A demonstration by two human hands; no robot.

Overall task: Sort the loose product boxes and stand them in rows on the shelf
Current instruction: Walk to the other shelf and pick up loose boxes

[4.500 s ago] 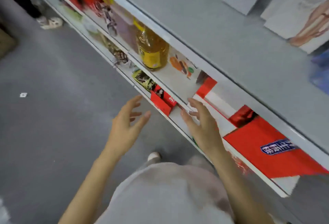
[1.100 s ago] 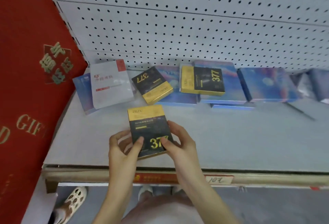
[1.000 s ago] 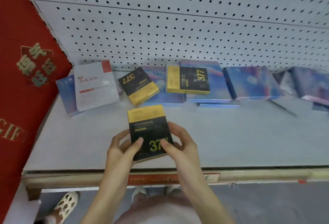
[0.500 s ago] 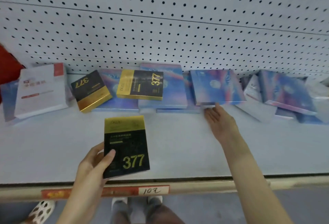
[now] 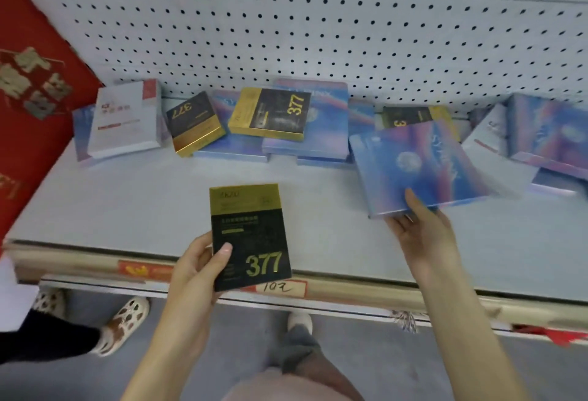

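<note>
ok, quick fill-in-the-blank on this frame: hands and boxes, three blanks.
1. The black-and-gold box in the left hand bears the number ____.
2. The hand holding the blue box is the person's ____.
3. The white box lies at the row's ____ end.
Missing: 377; right; left.

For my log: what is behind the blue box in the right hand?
A black-and-gold box, only its upper strip and a yellow 3 showing; the blue box covers the rest.
</note>
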